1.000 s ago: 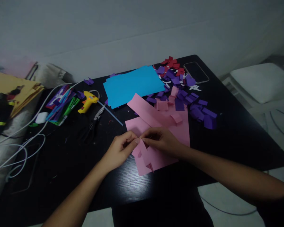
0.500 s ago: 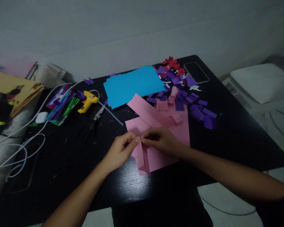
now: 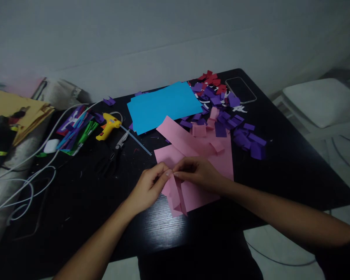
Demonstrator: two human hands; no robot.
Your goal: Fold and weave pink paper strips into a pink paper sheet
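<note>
Between my two hands hangs a folded pink paper strip (image 3: 175,193), pinched at its top end. My left hand (image 3: 151,182) grips it with thumb and forefinger. From the other side, my right hand (image 3: 200,173) pinches the same end, the fingertips almost meeting. Under the hands lies a pink paper sheet (image 3: 226,163) on the dark table. A wider pink paper strip (image 3: 177,132) rests across it, partly hidden by my right hand. Small folded pink pieces (image 3: 199,130) sit at the sheet's far edge.
Blue sheets (image 3: 163,107) lie behind the pink paper, with purple cut pieces (image 3: 243,138), red pieces (image 3: 212,79) and a phone (image 3: 240,89) to their right. Leftward are a yellow glue gun (image 3: 107,126), black-handled scissors (image 3: 112,161), coloured strips (image 3: 78,130) and white cables (image 3: 32,186).
The lower end of the folded pink strip has swung slightly to the right. Both hands keep their pinch in nearly the same place.
</note>
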